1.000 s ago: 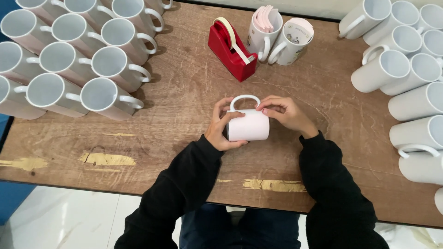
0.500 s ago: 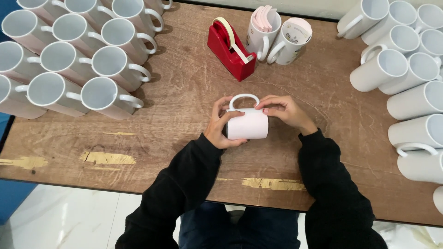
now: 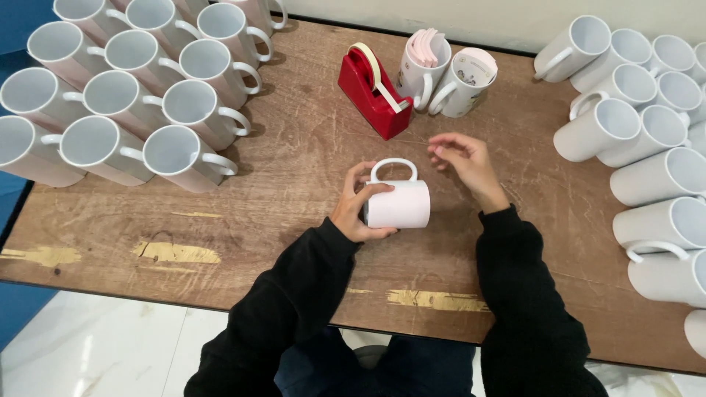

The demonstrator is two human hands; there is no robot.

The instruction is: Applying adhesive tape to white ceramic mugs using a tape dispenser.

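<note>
Your left hand point(image 3: 362, 213) clamps white mug point(image 3: 398, 202) on its side, handle away, steadying it. Right hand point(image 3: 465, 163) loose, fingers apart, empty, near red tape dispenser point(image 3: 373, 90).

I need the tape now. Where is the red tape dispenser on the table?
In the head view, the red tape dispenser stands at the far middle of the table, left of two mugs holding paper, beyond the right hand.

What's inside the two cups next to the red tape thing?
The left cup holds curved pinkish sheets standing up. The right cup holds a rolled printed sheet lining its wall. Their bottoms are hidden. The tape dispenser stands beside them.
</note>
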